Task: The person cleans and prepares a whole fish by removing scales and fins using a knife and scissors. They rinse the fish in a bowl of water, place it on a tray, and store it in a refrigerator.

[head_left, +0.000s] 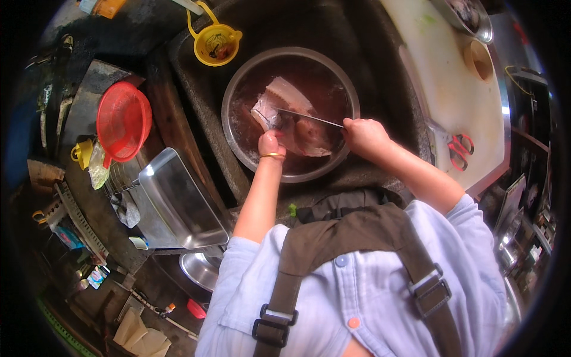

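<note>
A wide metal basin [228, 111] of reddish water sits in the dark stone sink. Pale raw fish [292, 94] lies in it, partly above the water; whether it is one piece or more, I cannot tell. My left hand [270, 143], with a yellow band at the wrist, grips the fish at its near left end. In my right hand [366, 136], over the basin's right rim, is the handle of a knife [314, 118]. The blade appears nearly edge-on and reaches left across the fish. Its tip is against the pale flesh, and my fingers hide most of the handle.
A yellow strainer [217, 44] holding scraps hangs at the sink's back left corner. Left of the sink are a red plastic colander [122, 120] and a rectangular steel tray [183, 201]. Red-handled scissors [459, 149] rest on the white board [477, 120] at right.
</note>
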Demonstrator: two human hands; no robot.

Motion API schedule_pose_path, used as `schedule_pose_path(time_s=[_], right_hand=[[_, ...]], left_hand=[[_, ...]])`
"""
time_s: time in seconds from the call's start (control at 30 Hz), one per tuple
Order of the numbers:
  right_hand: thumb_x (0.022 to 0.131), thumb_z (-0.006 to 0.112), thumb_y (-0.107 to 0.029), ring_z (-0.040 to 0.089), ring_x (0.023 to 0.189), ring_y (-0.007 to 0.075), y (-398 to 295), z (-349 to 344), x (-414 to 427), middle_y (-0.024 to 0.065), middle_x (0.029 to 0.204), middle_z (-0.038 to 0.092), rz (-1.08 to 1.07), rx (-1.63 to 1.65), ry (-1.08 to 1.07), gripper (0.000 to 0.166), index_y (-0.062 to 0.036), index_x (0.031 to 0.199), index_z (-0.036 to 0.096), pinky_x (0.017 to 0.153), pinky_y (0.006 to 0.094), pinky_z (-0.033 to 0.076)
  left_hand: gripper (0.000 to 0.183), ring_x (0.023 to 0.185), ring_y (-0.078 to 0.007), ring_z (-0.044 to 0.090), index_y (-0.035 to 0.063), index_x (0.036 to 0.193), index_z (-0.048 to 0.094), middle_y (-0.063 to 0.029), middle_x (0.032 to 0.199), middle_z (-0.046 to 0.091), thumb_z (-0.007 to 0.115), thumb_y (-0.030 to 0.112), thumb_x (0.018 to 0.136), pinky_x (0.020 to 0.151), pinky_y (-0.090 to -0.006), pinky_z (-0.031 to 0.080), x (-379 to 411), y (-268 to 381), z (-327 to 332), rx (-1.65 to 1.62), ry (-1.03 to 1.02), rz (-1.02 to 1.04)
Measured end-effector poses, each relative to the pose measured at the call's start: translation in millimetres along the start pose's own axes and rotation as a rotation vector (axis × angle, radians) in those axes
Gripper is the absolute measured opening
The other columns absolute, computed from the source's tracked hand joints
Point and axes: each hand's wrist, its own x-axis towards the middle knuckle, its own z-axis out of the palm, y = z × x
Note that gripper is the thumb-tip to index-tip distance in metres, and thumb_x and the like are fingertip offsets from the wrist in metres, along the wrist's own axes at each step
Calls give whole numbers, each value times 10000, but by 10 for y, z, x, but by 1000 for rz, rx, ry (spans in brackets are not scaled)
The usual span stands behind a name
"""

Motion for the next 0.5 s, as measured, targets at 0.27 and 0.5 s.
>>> schedule_pose_path(time_s=[0.27,0.5], right_hand=[[782,494,-192,593,675,333,-85,-166,28,166,688,596,26,44,82,153,-51,756,546,600,424,473],[766,539,-212,571,699,362,71,-371,-88,197,695,583,144,244,139,175,-38,765,555,624,439,461]], left_hand=[[418,1033,-307,497,-63,1169,407,-186,1140,496,428,221,863,941,-410,379,-177,33,90,-803,-457,-219],[328,870,-290,573,-1,947,568,-142,901,612,451,290,850,805,-381,463,-261,-122,259,-441,-402,-612]])
